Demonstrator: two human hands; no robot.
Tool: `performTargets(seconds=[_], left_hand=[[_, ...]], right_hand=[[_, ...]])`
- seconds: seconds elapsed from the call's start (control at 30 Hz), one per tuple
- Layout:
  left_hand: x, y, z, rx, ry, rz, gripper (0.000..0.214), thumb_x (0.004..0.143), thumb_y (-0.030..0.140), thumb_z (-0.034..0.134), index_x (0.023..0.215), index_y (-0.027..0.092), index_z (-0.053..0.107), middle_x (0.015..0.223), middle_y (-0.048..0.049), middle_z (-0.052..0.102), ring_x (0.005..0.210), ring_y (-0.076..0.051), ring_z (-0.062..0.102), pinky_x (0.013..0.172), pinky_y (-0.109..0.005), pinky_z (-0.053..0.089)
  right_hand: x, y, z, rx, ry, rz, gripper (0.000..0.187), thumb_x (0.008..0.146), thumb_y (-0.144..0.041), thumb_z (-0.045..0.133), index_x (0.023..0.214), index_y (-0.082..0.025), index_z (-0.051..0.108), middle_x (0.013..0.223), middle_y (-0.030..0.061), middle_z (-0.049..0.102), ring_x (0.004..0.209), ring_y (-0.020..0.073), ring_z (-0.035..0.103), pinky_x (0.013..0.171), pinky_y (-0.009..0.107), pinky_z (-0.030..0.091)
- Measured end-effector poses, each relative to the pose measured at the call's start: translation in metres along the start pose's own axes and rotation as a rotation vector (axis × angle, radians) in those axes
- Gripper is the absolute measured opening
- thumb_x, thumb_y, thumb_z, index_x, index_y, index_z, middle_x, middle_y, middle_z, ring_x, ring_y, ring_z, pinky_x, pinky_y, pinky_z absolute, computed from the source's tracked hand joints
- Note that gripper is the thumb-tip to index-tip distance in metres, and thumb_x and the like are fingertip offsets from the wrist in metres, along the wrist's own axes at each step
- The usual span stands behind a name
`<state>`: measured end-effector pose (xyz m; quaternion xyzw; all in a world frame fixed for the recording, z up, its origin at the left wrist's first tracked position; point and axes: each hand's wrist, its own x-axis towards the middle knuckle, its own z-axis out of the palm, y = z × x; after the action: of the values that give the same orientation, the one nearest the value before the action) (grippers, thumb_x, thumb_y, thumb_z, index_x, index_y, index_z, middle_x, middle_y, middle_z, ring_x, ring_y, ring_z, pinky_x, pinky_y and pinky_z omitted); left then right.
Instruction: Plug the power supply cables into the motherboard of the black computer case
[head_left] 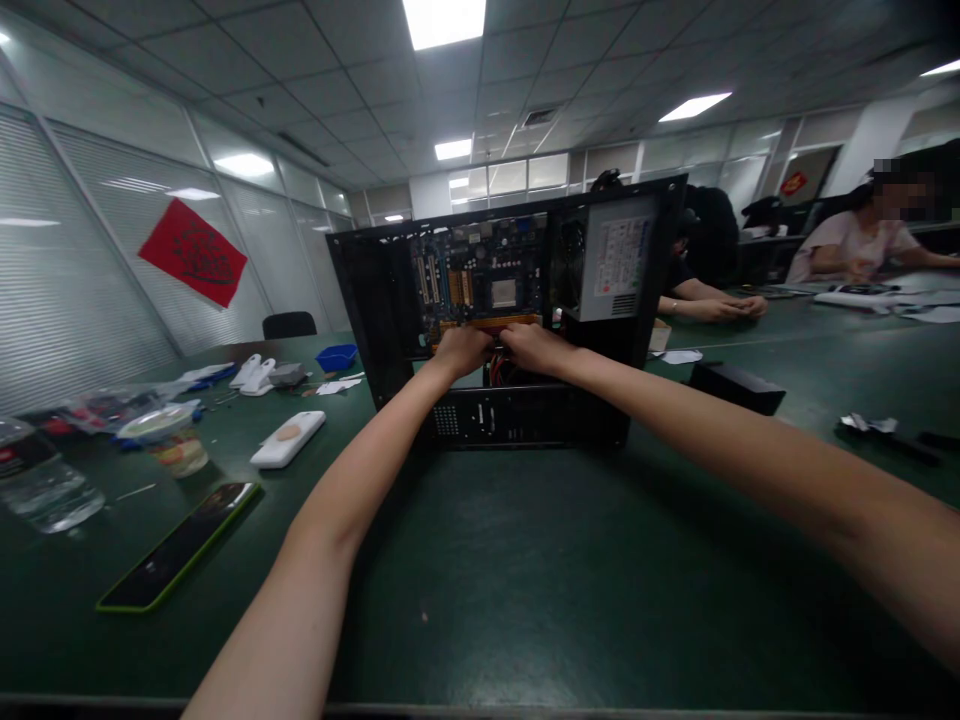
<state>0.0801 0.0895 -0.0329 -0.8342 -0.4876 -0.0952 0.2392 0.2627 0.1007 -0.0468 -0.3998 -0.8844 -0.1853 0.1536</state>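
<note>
An open black computer case [525, 430] stands on the green table with its inside facing me. Inside it are a motherboard [480, 262] with a pale square processor [504, 292] and, at upper right, a grey power supply [615, 260]. My left hand [465, 348] and my right hand [536, 347] are close together in the case, just below the orange memory slots [510, 322]. Both are closed, fingertips nearly meeting; what they pinch is hidden or too small to make out. Red and dark cables [497, 370] hang right beneath them.
Left on the green table [450, 580] lie a phone [180, 550], a white box-like device [289, 440], a plastic cup [169, 440], a water bottle [45, 480] and a blue tray [336, 358]. A black box-shaped part [739, 388] lies right. Other people's hands [727, 307] rest beyond the case.
</note>
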Motion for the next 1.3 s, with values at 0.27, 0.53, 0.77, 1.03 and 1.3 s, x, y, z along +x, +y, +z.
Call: performTargets(seconds=[0.27, 0.53, 0.77, 1.03, 1.3], left_hand=[[-0.0022, -0.0011, 0.0027, -0.002, 0.01, -0.004, 0.028, 0.094, 0.031, 0.057, 0.111, 0.024, 0.078, 0.111, -0.0106, 0.075, 0.104, -0.03, 0.07, 0.087, -0.037, 0.054], [-0.005, -0.0021, 0.0037, -0.056, -0.013, -0.053, 0.032, 0.095, 0.035, 0.054, 0.117, 0.028, 0.076, 0.111, -0.0076, 0.076, 0.103, -0.028, 0.071, 0.085, -0.035, 0.054], [-0.0046, -0.0017, 0.0035, -0.084, -0.037, -0.085, 0.035, 0.1, 0.039, 0.047, 0.118, 0.03, 0.076, 0.115, -0.0064, 0.076, 0.105, -0.027, 0.07, 0.088, -0.034, 0.053], [0.0002, -0.0043, 0.0081, -0.142, -0.02, -0.113, 0.033, 0.098, 0.036, 0.05, 0.116, 0.03, 0.077, 0.116, -0.004, 0.076, 0.105, -0.026, 0.07, 0.087, -0.033, 0.053], [-0.0004, -0.0003, 0.0035, -0.167, -0.055, -0.146, 0.033, 0.098, 0.037, 0.051, 0.115, 0.028, 0.078, 0.111, -0.0067, 0.077, 0.102, -0.026, 0.07, 0.085, -0.034, 0.054]], right_hand=[[-0.0026, -0.0054, -0.0063, -0.036, -0.023, 0.056, 0.029, 0.094, -0.018, 0.054, 0.119, -0.009, 0.065, 0.12, 0.0208, 0.068, 0.109, 0.0321, 0.067, 0.087, 0.035, 0.052], [0.0039, -0.0009, -0.0021, -0.067, -0.062, 0.065, 0.029, 0.093, -0.017, 0.053, 0.118, -0.007, 0.066, 0.112, 0.024, 0.071, 0.107, 0.0335, 0.069, 0.087, 0.037, 0.053], [0.0039, 0.0012, -0.0011, -0.053, -0.073, 0.038, 0.03, 0.096, -0.017, 0.051, 0.122, -0.008, 0.063, 0.113, 0.024, 0.07, 0.109, 0.0338, 0.069, 0.086, 0.036, 0.052], [0.0048, 0.0018, -0.0027, -0.046, -0.075, 0.061, 0.03, 0.095, -0.021, 0.056, 0.122, -0.01, 0.063, 0.113, 0.0217, 0.071, 0.106, 0.0332, 0.07, 0.082, 0.034, 0.051], [0.007, 0.0038, 0.0007, -0.031, -0.081, 0.116, 0.033, 0.094, -0.03, 0.061, 0.122, -0.013, 0.063, 0.115, 0.0199, 0.072, 0.105, 0.0309, 0.07, 0.08, 0.031, 0.048]])
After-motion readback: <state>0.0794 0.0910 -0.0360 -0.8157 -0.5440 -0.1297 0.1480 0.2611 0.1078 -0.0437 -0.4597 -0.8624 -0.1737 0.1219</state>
